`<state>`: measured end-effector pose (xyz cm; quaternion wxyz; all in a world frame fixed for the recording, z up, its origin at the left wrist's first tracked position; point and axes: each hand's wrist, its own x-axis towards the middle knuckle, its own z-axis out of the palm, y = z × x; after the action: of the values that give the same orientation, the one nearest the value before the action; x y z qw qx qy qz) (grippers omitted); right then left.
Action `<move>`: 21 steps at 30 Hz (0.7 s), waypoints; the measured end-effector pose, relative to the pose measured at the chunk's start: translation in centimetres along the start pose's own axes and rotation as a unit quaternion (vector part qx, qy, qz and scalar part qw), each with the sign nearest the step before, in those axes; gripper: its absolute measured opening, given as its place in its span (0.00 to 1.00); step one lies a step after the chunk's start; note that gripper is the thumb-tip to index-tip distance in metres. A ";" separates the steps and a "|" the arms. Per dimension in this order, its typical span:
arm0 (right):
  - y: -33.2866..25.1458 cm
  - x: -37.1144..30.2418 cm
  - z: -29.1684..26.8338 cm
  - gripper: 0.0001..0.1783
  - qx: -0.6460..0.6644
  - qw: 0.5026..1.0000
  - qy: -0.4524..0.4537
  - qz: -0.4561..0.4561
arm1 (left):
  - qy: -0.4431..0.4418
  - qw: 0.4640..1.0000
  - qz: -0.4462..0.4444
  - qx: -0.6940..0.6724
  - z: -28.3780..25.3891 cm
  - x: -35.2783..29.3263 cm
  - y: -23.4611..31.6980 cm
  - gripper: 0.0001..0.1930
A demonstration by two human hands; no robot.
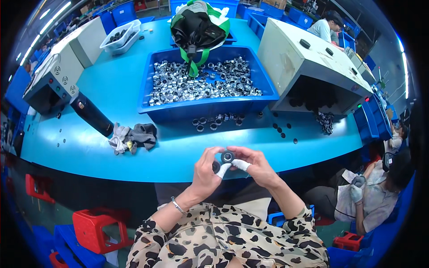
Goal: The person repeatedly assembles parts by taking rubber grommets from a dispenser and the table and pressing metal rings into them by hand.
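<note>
My left hand (207, 169) and my right hand (257, 167) meet just over the front edge of the table, white covers on both thumbs. Between the fingertips is a round black part with a ring-shaped face and a shiny centre (227, 156), held mainly by my right hand. Another dark round piece (216, 167) sits in the curl of my left hand, partly hidden by the fingers. Beyond my hands, a blue bin (210, 106) holds many small silver metal rings (178, 87). Several loose rings (218, 120) lie along its near side.
On the left lie grey gloves (140, 136) and a black cylinder (90, 114). A black and green bag (199, 29) overhangs the bin. Small black discs (279, 130) lie beside a white box-shaped machine (308, 62). A gloved co-worker (371, 192) sits at right; red stools (96, 228) stand below.
</note>
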<state>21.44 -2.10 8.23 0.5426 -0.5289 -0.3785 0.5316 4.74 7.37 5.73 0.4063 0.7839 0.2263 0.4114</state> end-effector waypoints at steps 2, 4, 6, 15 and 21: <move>0.1 -1.1 0.4 0.25 0.042 0.999 0.020 -0.016 | 0.008 1.000 0.004 -0.005 0.3 -0.5 -0.1 0.25; 0.4 -2.0 0.3 0.27 0.031 0.998 0.046 -0.018 | 0.027 0.997 0.064 -0.035 0.5 -0.7 -0.1 0.19; 0.2 -3.0 0.9 0.27 -0.095 0.989 0.074 -0.086 | -0.015 0.984 -0.085 -0.155 0.6 -1.9 0.4 0.16; 0.4 -4.6 1.4 0.26 -0.287 0.931 0.143 -0.176 | -0.061 0.799 -0.370 -0.470 1.2 -3.5 2.0 0.09; 1.0 -5.3 1.2 0.26 -0.325 0.918 0.134 -0.182 | -0.104 0.837 -0.359 -0.400 1.1 -3.1 1.8 0.07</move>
<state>19.34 -7.21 8.19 0.4735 -0.6642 -0.5445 0.1953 3.96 3.72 5.43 0.8251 0.4547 0.2637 0.2070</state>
